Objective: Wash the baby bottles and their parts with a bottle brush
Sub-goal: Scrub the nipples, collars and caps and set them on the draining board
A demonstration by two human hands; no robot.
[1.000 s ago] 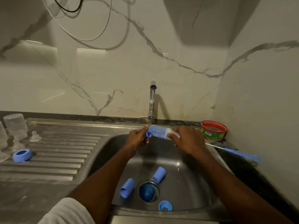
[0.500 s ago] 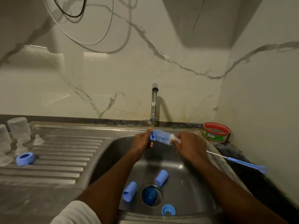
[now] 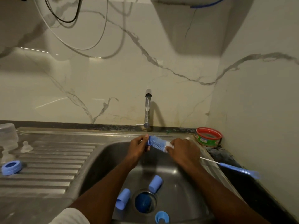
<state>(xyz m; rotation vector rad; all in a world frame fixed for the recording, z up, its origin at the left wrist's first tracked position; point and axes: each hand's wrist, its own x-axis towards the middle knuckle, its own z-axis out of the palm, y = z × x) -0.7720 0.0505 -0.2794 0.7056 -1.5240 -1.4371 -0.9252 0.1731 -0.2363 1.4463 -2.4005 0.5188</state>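
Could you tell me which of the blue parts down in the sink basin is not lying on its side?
The short blue ring-shaped cap at the basin's near edge; the two blue cylindrical caps beside the drain lie on their sides.

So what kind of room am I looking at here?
Most likely a home kitchen: a stainless steel sink with a ribbed draining board, a tap against a marble-look wall, and baby bottle parts lying about.

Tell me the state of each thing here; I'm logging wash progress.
Left hand: pinches the brush tip.
Right hand: grips the brush behind the bristles.
Bottle brush: held over the basin, handle sticking out right.
Tap: water flow cannot be told.
Two blue caps: lying on their sides in the sink.
Blue ring: flat on the drainboard.
Red-rimmed tub: open, upright.
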